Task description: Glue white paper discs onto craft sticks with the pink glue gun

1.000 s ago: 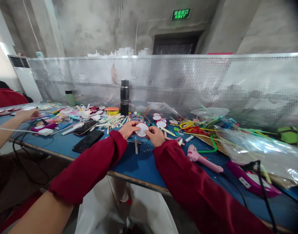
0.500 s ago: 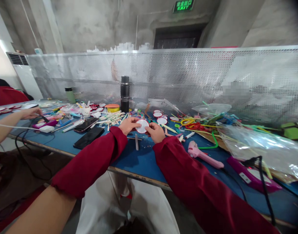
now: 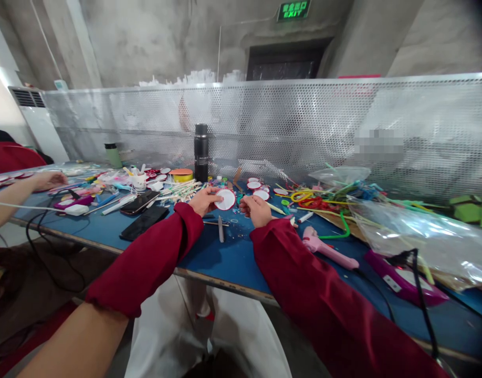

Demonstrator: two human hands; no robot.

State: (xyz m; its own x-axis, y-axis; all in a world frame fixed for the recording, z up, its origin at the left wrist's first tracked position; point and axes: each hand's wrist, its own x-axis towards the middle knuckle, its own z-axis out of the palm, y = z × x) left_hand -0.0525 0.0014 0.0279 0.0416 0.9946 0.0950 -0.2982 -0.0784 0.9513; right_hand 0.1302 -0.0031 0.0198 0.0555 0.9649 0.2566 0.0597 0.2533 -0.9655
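The counter [image 3: 237, 265] bore a pink glue gun [image 3: 333, 254], perhaps for easy reach. Above it, the left hand [image 3: 203, 201] had its grip clamped on a red-rimmed disc [image 3: 227, 199] by the edge, seemingly leaving its face clear; the right hand's [image 3: 258, 211] grip was together nearby, contents unclear.

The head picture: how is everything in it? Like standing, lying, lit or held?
White disc: held at its edge by the left hand
Right hand: fingers curled, can't tell if holding something
Black bottle: upright, lid on
Green bottle: upright, lid on
White cup: upright, things sticking out
Front phone: flat, screen dark
Pink glue gun: lying down, not held
Exit sign: lit green
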